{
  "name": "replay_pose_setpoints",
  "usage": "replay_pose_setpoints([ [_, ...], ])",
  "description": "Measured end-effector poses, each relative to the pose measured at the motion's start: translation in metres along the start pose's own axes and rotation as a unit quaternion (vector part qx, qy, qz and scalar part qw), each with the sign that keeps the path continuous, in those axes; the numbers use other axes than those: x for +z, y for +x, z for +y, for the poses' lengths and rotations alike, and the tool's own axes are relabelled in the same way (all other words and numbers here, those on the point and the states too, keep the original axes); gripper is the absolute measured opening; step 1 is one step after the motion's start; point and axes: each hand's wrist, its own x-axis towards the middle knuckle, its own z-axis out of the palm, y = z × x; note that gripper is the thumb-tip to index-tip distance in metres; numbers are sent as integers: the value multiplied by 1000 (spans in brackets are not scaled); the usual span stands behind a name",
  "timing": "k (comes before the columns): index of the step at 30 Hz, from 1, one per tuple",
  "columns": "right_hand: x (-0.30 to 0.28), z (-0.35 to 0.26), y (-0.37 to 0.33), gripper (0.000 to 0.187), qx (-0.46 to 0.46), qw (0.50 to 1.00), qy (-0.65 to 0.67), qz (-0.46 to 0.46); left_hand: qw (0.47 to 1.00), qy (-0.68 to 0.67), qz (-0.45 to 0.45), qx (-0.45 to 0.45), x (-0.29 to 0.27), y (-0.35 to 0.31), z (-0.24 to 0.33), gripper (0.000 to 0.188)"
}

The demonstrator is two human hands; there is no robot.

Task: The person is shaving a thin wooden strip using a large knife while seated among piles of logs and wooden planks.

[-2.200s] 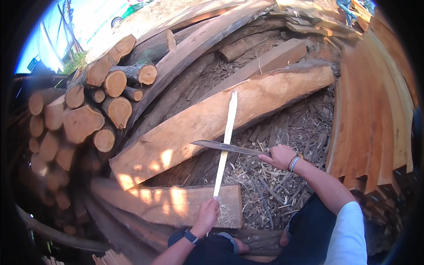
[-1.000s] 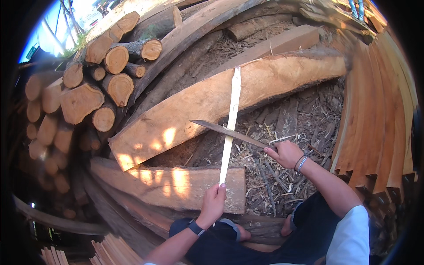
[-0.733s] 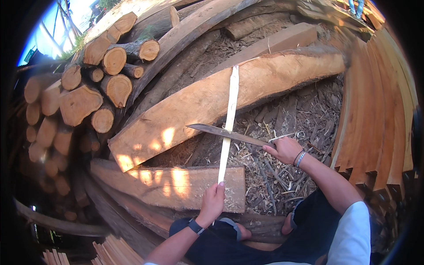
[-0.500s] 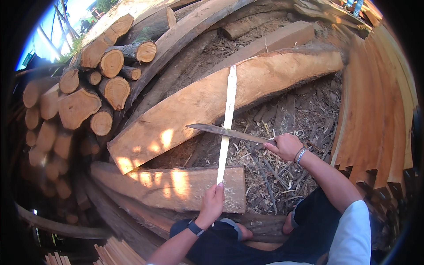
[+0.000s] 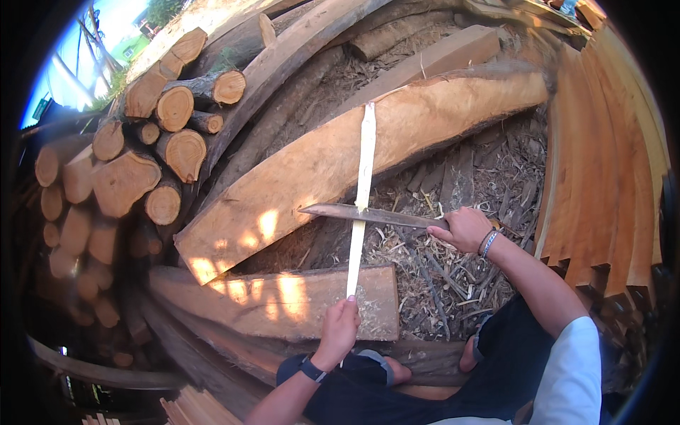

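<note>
My left hand (image 5: 340, 328) is closed round the near end of a long, pale peeled stick (image 5: 365, 156). The stick's far end lies against the face of a large sawn slab (image 5: 304, 161). In my right hand (image 5: 467, 228) is the handle of a machete (image 5: 375, 214), my fingers wrapped round it. Its long dark blade lies across the stick at about mid-length, the tip pointing left over the slab's near edge. A small curl of shaving shows where blade and stick meet.
A second sawn plank (image 5: 340, 290) lies nearer, in front of my feet. Wood shavings (image 5: 453, 276) and bark cover the ground between. Cut logs (image 5: 127, 177) are stacked at the left, and long sawn boards (image 5: 595, 163) stand at the right.
The machete's handle and my right hand have shifted slightly down and right, leaving the blade a little flatter across the stick. My left hand still grips the stick. The view has turned slightly.
</note>
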Motion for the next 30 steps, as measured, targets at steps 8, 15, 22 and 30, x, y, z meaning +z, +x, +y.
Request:
replay_pose_setpoints([
  [8,2,8,0,76,-4,1000,-2,16,998,-54,-14,-31,1,-4,9,35],
  [15,3,15,-4,76,-13,1000,3,20,997,-62,-20,-31,3,-5,15,35],
  [22,1,19,-2,79,8,1000,-5,7,997,-59,-24,-35,0,-6,18,35],
  [30,3,23,-3,79,5,1000,-4,18,996,-75,-24,-36,-1,-4,16,35],
])
